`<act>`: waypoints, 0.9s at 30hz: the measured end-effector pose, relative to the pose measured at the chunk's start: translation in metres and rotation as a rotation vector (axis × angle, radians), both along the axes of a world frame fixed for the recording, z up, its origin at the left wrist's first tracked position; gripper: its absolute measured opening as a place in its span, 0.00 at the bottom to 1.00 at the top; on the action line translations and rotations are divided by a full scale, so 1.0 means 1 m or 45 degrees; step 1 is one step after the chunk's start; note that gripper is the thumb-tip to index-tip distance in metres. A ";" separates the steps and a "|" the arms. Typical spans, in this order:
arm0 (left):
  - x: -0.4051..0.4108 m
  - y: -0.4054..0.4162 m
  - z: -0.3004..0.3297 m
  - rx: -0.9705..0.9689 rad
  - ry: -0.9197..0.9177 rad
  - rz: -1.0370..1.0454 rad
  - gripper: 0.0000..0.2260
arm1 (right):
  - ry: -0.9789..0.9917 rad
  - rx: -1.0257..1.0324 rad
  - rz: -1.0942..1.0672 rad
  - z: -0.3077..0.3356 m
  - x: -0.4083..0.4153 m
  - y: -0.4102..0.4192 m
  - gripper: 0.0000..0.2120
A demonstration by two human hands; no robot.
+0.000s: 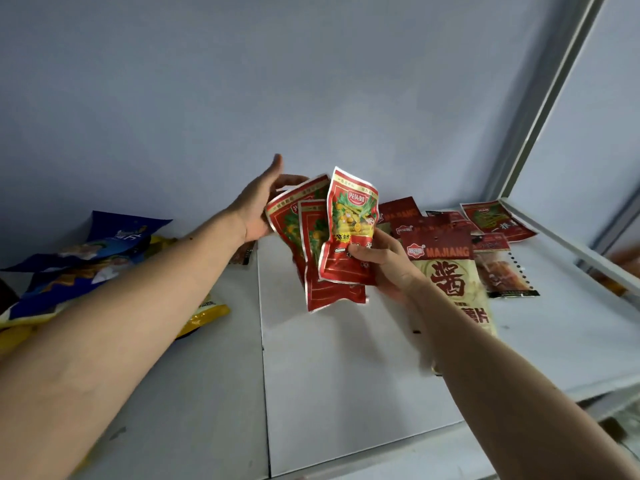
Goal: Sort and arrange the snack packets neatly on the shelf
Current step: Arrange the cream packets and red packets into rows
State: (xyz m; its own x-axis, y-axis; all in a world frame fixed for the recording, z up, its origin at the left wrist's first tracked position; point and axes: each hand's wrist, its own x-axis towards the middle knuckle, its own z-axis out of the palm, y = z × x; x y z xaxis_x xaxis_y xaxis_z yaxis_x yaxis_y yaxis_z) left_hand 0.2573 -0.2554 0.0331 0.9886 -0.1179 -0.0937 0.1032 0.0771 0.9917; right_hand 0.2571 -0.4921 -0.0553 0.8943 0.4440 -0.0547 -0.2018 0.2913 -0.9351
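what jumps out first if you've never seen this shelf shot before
Centre frame, a fan of red snack packets held up between the left hand and right hand. Behind the right hand, a pale MAJIANG packet lies on the white shelf; blue bags pile far left.

I can't read the left hand fingers, they're behind the red packets. My right forearm covers the MAJIANG packet bottom. Blue bags cut by left edge. Small brown packet mostly hidden.
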 end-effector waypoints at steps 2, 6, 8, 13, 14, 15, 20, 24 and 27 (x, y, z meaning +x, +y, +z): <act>0.004 -0.012 -0.001 -0.192 -0.001 0.061 0.30 | 0.000 0.060 -0.043 0.010 -0.002 -0.012 0.29; 0.002 -0.055 -0.008 -0.203 0.008 -0.041 0.32 | 0.022 0.176 -0.137 0.029 -0.007 -0.044 0.26; -0.003 -0.084 -0.012 -0.039 0.021 -0.118 0.23 | 0.068 0.201 -0.200 0.035 -0.008 -0.065 0.25; -0.007 -0.163 -0.025 -0.004 0.026 -0.156 0.14 | 0.180 0.139 -0.351 0.040 -0.010 -0.131 0.25; -0.007 -0.180 -0.026 -0.016 0.021 -0.142 0.12 | 0.191 0.127 -0.375 0.040 -0.010 -0.147 0.25; -0.006 -0.196 -0.028 -0.021 0.015 -0.132 0.11 | 0.203 0.116 -0.403 0.039 -0.010 -0.161 0.24; 0.005 -0.276 -0.042 -0.016 0.030 0.001 0.14 | 0.291 0.018 -0.481 0.035 -0.009 -0.232 0.23; 0.019 -0.334 -0.054 0.040 0.058 0.089 0.09 | 0.336 -0.089 -0.518 0.029 -0.002 -0.280 0.16; 0.037 -0.364 -0.064 0.055 0.073 0.141 0.19 | 0.400 -0.209 -0.579 0.024 0.009 -0.308 0.16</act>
